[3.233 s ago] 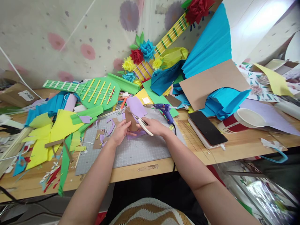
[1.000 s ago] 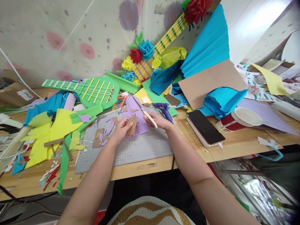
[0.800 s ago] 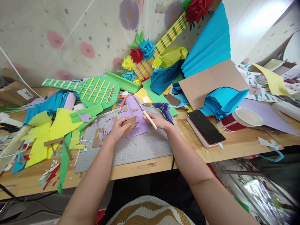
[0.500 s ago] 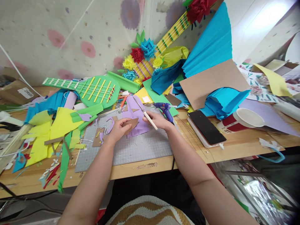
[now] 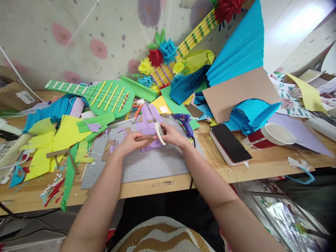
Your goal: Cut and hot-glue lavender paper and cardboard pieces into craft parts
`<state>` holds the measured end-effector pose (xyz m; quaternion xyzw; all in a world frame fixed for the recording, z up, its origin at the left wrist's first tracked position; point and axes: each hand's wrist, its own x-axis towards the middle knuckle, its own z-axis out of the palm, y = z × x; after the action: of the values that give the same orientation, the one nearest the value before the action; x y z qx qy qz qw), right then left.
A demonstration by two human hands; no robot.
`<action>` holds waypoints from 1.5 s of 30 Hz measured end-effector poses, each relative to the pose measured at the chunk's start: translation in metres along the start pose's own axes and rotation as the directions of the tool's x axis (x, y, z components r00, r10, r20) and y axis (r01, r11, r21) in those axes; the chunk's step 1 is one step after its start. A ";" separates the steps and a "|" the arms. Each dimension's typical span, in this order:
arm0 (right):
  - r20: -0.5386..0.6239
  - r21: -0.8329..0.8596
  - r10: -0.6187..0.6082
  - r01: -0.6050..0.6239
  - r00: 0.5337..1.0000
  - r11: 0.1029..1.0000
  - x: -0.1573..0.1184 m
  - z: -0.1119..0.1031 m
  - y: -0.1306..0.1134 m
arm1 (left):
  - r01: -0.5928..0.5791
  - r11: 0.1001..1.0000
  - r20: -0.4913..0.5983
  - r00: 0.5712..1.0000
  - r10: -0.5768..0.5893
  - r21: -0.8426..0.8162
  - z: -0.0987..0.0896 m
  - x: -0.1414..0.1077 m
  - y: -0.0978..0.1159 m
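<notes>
My left hand [image 5: 131, 142] pinches a small piece of brown cardboard [image 5: 147, 140] above the purple paper [image 5: 151, 117]. White-handled scissors [image 5: 159, 133] are in my right hand [image 5: 172, 135], with the blades pointing up and away from me. The fingertips of my right hand come close to the right end of the cardboard; whether they touch it I cannot tell. Beneath both hands lies the grey cutting mat [image 5: 157, 169], with the purple paper and cardboard scraps [image 5: 109, 150] on it.
A blue glue gun [image 5: 185, 122] lies right of the purple paper. Further right are a black phone [image 5: 231, 142] and a red-and-white paper cup [image 5: 270, 135]. A green paper guitar [image 5: 110, 98] and yellow paper [image 5: 68, 133] lie left. A flower-trimmed yellow guitar [image 5: 194, 38] leans at the back.
The scissors have turned in my right hand, so both handle loops now show. The cardboard has tilted flatter, and my right hand has moved slightly left towards it.
</notes>
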<state>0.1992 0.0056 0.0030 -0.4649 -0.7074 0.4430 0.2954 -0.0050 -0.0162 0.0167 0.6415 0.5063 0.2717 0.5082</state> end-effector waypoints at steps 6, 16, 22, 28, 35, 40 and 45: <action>-0.044 0.281 0.029 -0.015 0.999 0.960 0.006 0.011 0.003 | -0.061 0.939 -0.243 0.970 -0.024 -0.337 0.013 0.010 -0.009; -0.187 0.298 0.139 -0.079 0.973 0.951 0.007 0.016 -0.002 | -0.034 0.681 -0.148 0.983 -0.109 -0.731 0.038 0.013 -0.008; -0.127 -0.468 0.042 -0.097 0.991 0.878 -0.006 -0.003 -0.012 | -0.193 0.560 -0.333 0.929 -0.159 -0.805 0.023 0.020 -0.014; 0.079 -0.622 -0.057 0.094 0.995 0.778 -0.009 -0.004 -0.011 | -0.192 0.510 -0.325 0.927 -0.187 -0.839 0.009 0.020 -0.014; 0.140 -0.623 0.016 0.076 0.990 0.778 -0.011 -0.003 -0.016 | -0.155 0.570 -0.305 0.936 -0.176 -0.807 0.007 0.019 -0.015; 0.150 -0.619 0.046 0.057 0.988 0.784 -0.011 -0.001 -0.019 | -0.134 0.564 -0.297 0.932 -0.207 -0.815 0.007 0.019 -0.012; 0.148 -0.601 0.029 0.067 0.989 0.797 -0.011 -0.001 -0.017 | -0.134 0.555 -0.287 0.937 -0.199 -0.821 0.006 0.019 -0.013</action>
<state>0.1979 -0.0070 0.0192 -0.4932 -0.8363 0.2249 0.0823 0.0019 -0.0014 -0.0006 0.2573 0.4113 0.5770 0.6570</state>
